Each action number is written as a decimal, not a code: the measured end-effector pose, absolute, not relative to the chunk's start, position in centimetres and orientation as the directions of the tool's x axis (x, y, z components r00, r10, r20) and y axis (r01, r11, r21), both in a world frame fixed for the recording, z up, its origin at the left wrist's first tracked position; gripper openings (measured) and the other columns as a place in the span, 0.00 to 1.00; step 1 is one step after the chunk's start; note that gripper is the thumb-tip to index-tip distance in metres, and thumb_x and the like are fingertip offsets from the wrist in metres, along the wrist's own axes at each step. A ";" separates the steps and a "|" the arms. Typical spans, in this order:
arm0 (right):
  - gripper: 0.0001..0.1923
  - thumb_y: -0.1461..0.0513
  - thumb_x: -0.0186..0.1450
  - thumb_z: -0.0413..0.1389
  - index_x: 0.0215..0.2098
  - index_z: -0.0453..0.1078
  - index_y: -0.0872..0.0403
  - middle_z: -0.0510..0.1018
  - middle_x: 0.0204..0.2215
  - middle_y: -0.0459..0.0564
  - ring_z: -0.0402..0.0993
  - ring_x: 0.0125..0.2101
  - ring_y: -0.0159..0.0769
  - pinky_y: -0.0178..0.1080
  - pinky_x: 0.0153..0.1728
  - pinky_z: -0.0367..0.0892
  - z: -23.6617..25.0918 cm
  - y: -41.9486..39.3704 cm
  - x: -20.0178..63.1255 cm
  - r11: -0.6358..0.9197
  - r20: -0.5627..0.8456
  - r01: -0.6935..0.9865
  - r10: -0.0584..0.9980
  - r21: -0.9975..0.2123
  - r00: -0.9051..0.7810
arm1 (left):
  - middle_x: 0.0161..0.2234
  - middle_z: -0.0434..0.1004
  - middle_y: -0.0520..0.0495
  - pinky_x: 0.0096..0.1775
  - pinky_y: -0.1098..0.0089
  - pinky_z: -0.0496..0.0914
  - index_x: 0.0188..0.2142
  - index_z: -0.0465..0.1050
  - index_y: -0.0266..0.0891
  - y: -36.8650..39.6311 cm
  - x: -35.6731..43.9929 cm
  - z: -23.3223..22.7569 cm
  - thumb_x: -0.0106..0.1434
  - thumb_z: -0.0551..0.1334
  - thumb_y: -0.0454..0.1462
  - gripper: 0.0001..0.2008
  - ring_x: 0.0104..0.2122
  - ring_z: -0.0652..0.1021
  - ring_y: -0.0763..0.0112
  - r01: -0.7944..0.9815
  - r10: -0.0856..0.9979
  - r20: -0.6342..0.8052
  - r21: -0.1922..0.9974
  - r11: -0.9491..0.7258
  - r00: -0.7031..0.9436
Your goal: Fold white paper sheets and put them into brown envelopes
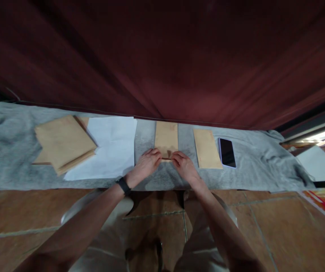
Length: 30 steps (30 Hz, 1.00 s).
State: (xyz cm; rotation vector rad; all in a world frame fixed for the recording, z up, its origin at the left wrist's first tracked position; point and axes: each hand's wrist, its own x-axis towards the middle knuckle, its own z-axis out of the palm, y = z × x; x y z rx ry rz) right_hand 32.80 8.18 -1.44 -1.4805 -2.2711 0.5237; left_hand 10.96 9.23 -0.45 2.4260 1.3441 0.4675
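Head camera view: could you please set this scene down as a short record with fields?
Surface: grey felt cloth below a dark red curtain
Left hand: fingers on near end of narrow brown paper envelope
Right hand: fingers on the same end
Left of hands: white paper sheets, stack of large brown envelopes
Right of hands: second narrow brown envelope, black smartphone
Wrist: black band

phone (226, 152), white paper (108, 147), envelope stack (63, 143).
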 end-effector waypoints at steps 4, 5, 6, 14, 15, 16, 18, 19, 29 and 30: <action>0.14 0.64 0.74 0.48 0.44 0.76 0.52 0.78 0.47 0.53 0.75 0.48 0.39 0.41 0.53 0.70 -1.5 8.2 32.7 0.331 0.105 0.807 0.941 -0.489 -0.323 | 0.41 0.74 0.42 0.52 0.59 0.69 0.37 0.75 0.39 9.4 11.1 -0.8 0.70 0.55 0.32 0.10 0.45 0.74 0.59 0.768 0.863 0.134 0.403 -0.497 0.488; 0.14 0.64 0.74 0.48 0.44 0.76 0.52 0.78 0.47 0.53 0.75 0.48 0.39 0.41 0.53 0.70 -1.5 8.2 32.6 0.327 0.100 0.813 0.942 -0.481 -0.320 | 0.41 0.74 0.42 0.52 0.59 0.69 0.37 0.75 0.39 9.4 11.1 -0.8 0.70 0.55 0.32 0.10 0.45 0.74 0.59 0.772 0.863 0.134 0.396 -0.498 0.488; 0.14 0.64 0.75 0.48 0.45 0.76 0.52 0.78 0.47 0.53 0.75 0.48 0.39 0.41 0.53 0.69 -1.4 8.2 32.6 0.327 0.093 0.819 0.942 -0.471 -0.322 | 0.41 0.74 0.42 0.51 0.59 0.69 0.37 0.75 0.39 9.4 11.2 -0.9 0.71 0.55 0.32 0.10 0.45 0.74 0.58 0.775 0.862 0.135 0.388 -0.499 0.488; 0.15 0.65 0.74 0.48 0.52 0.75 0.53 0.78 0.51 0.56 0.73 0.52 0.44 0.49 0.58 0.67 -1.3 7.2 31.4 0.352 0.165 0.840 0.936 -0.412 -0.311 | 0.41 0.74 0.42 0.50 0.58 0.70 0.37 0.73 0.38 9.6 11.2 -0.8 0.71 0.55 0.32 0.09 0.45 0.74 0.58 0.793 0.850 0.131 0.310 -0.524 0.511; 0.16 0.65 0.74 0.48 0.54 0.74 0.54 0.78 0.53 0.57 0.72 0.54 0.44 0.50 0.60 0.66 -1.3 6.6 30.8 0.375 0.211 0.827 0.926 -0.418 -0.313 | 0.42 0.75 0.42 0.51 0.58 0.71 0.37 0.73 0.38 9.6 11.1 -0.9 0.70 0.55 0.31 0.08 0.45 0.74 0.58 0.789 0.843 0.134 0.303 -0.535 0.520; 0.18 0.65 0.74 0.47 0.57 0.73 0.55 0.77 0.55 0.57 0.71 0.56 0.44 0.49 0.62 0.65 -1.4 5.9 30.1 0.409 0.249 0.806 0.911 -0.428 -0.330 | 0.42 0.75 0.42 0.51 0.59 0.71 0.38 0.73 0.38 9.7 11.0 -1.0 0.70 0.55 0.31 0.08 0.46 0.75 0.58 0.785 0.837 0.139 0.295 -0.544 0.528; 0.20 0.65 0.74 0.47 0.61 0.70 0.59 0.75 0.59 0.58 0.68 0.60 0.42 0.47 0.66 0.61 -1.8 4.5 28.7 0.480 0.297 0.765 0.875 -0.429 -0.382 | 0.43 0.75 0.41 0.51 0.59 0.71 0.38 0.73 0.38 9.8 10.8 -1.3 0.68 0.56 0.29 0.08 0.47 0.75 0.58 0.786 0.833 0.147 0.277 -0.552 0.533; 0.21 0.64 0.74 0.48 0.63 0.68 0.61 0.74 0.61 0.59 0.67 0.62 0.43 0.47 0.68 0.59 -2.1 3.8 28.0 0.486 0.305 0.766 0.871 -0.419 -0.386 | 0.43 0.75 0.41 0.51 0.59 0.71 0.38 0.73 0.38 9.9 10.8 -1.5 0.67 0.56 0.28 0.08 0.47 0.74 0.57 0.789 0.833 0.144 0.267 -0.553 0.535; 0.34 0.50 0.77 0.45 0.72 0.54 0.66 0.61 0.70 0.62 0.54 0.70 0.47 0.50 0.71 0.50 -4.0 1.5 26.7 0.397 0.224 0.855 0.914 -0.333 -0.338 | 0.42 0.75 0.41 0.51 0.59 0.71 0.36 0.73 0.39 10.1 11.0 -1.9 0.69 0.55 0.31 0.08 0.45 0.75 0.58 0.803 0.839 0.158 0.243 -0.544 0.520; 0.34 0.50 0.77 0.45 0.71 0.55 0.65 0.61 0.70 0.61 0.54 0.70 0.47 0.50 0.71 0.50 -3.9 1.5 26.7 0.382 0.216 0.863 0.921 -0.332 -0.324 | 0.42 0.75 0.42 0.51 0.59 0.71 0.36 0.72 0.39 10.2 11.0 -1.9 0.69 0.56 0.32 0.07 0.45 0.75 0.58 0.800 0.838 0.165 0.251 -0.545 0.519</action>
